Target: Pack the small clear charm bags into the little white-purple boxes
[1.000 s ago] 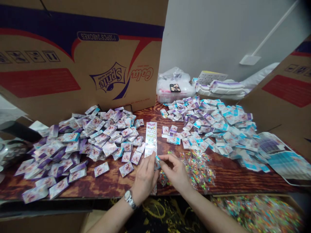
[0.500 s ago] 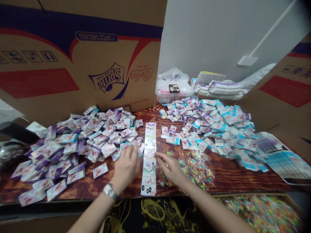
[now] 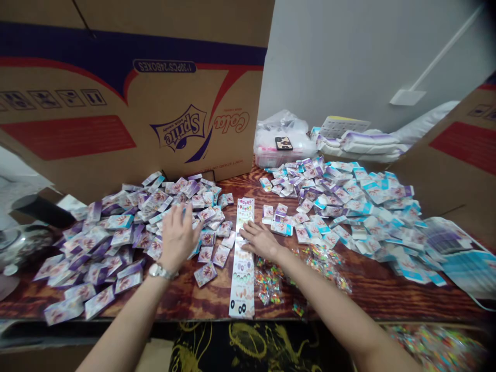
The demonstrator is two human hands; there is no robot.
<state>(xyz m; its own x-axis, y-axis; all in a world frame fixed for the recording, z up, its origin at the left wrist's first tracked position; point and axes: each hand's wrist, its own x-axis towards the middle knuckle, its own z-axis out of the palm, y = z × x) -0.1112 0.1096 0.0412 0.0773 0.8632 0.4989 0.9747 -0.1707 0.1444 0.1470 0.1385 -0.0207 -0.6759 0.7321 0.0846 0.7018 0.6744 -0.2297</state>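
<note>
My left hand, a watch on its wrist, is over the right part of a heap of small white, purple and blue cardboard boxes. Its fingers are spread, and no held item shows. My right hand reaches across a long printed strip with rows of small coloured pictures. The fingers of this hand are apart and lie over the strip's upper half. Beside the right forearm are clear packets of colourful candy, partly hidden by the arm.
A second heap of small boxes covers the right side of the table. Flat blue and purple sheets lie beyond it. Large cartons stand behind. A phone rests on a bagged container. More candy packets sit low at right.
My left hand has gone from the strip to the left heap, apparently letting go of a small box there. My right hand has moved up and opened over the strip.
</note>
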